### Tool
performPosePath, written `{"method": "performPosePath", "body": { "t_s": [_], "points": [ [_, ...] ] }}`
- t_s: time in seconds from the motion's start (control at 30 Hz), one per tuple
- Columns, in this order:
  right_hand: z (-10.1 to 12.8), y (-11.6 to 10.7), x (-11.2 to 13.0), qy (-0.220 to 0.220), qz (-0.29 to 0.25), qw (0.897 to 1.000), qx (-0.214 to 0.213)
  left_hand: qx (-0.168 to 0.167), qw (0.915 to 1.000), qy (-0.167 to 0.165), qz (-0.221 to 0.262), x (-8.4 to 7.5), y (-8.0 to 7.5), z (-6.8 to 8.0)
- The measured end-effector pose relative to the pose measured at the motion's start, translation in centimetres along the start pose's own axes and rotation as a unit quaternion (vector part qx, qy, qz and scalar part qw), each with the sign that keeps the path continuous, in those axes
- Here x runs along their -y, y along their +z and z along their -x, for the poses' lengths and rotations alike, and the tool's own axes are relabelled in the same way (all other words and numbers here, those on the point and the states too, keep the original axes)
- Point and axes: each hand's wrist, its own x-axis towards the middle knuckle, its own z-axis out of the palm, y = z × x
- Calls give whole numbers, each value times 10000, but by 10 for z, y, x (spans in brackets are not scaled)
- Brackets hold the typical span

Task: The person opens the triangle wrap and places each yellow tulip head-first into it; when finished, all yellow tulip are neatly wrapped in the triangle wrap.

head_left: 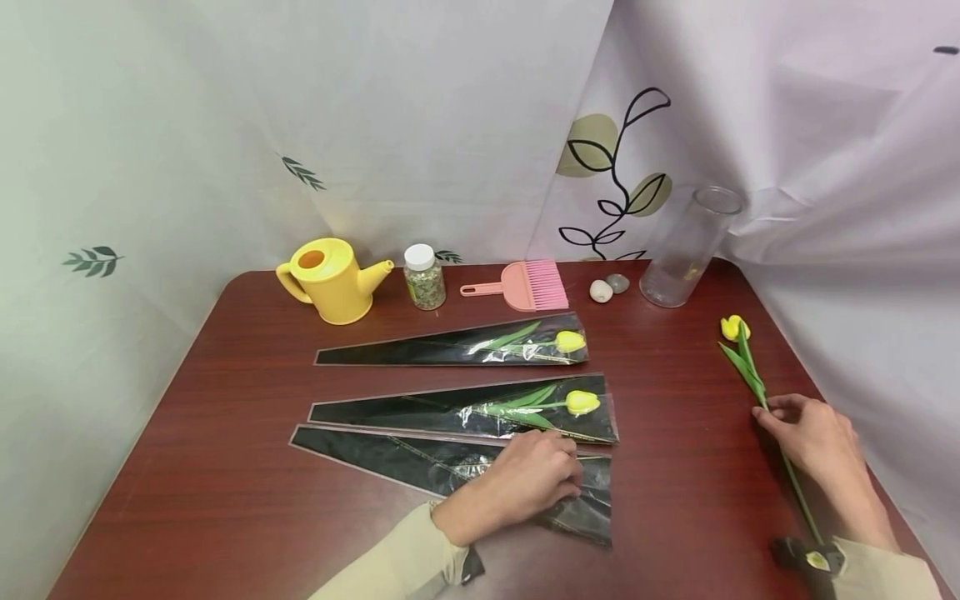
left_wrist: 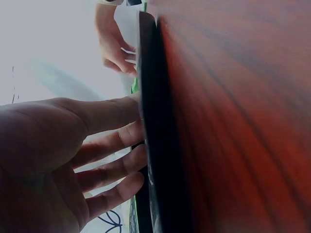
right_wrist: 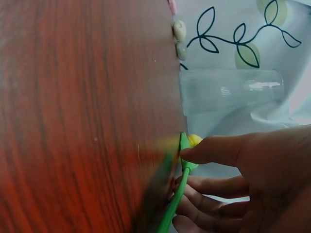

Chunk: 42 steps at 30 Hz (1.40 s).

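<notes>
Head camera is looking down and forward over the whole table (head_left: 225,467). Left wrist camera is skimming the tabletop, very close (sideways), catching both hands. Right wrist camera is hugging the tulip (right_wrist: 177,194), sharing the vase (right_wrist: 228,92) and pebbles (right_wrist: 180,38).

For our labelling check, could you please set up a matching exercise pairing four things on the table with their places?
Things:
1. watering can
2. vase
3. loose tulip
4. empty sleeve

Places:
A. under the left hand
B. back right
C. back left
D. in the right hand

Pairs: 1-C, 2-B, 3-D, 4-A
</notes>
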Motion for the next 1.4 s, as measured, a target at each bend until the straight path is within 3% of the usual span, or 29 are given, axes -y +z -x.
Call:
{"method": "performPosePath", "body": {
  "t_s": [0.3,1.4],
  "points": [
    [0,1,-2,34,-25,10000,15,-432,9990,-111,16,-3,-3,-1],
    [-2,-4,-1,153,-102,9998,54,-273,9987,-146,415,-4,-5,-1]
  ]
}}
